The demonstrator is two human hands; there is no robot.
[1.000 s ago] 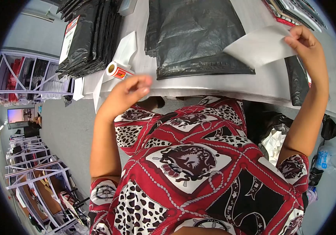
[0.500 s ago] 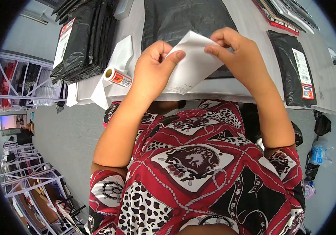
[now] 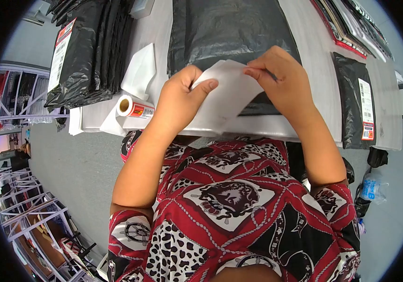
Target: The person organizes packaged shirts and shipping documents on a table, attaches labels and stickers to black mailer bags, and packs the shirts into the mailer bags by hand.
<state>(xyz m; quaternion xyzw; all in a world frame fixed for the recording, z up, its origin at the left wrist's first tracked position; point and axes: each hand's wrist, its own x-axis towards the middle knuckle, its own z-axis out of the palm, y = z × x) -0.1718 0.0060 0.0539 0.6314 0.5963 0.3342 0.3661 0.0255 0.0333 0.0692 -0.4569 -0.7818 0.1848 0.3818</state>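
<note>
Both my hands hold a thin white sheet (image 3: 225,96) above the table's front edge. My left hand (image 3: 182,97) pinches its left side between thumb and fingers. At the sheet's upper right corner, my right hand (image 3: 281,82) is closed in a pinch. Behind the sheet, a large black plastic bag (image 3: 234,33) lies flat on the table. A roll of red and white labels (image 3: 138,108) rests left of my left hand, beside a folded white paper (image 3: 139,70).
Stacked black parcels (image 3: 96,51) stand at the left of the table (image 3: 321,89). On the right lie a labelled black parcel (image 3: 352,101) and a pile of folded fabrics (image 3: 352,28). Shelving racks (image 3: 32,207) stand on the floor at the left.
The right hand brought the white sheet from the right to the middle, and my left hand, empty before, took hold of its left side. The black parcel on the right is now fully visible.
</note>
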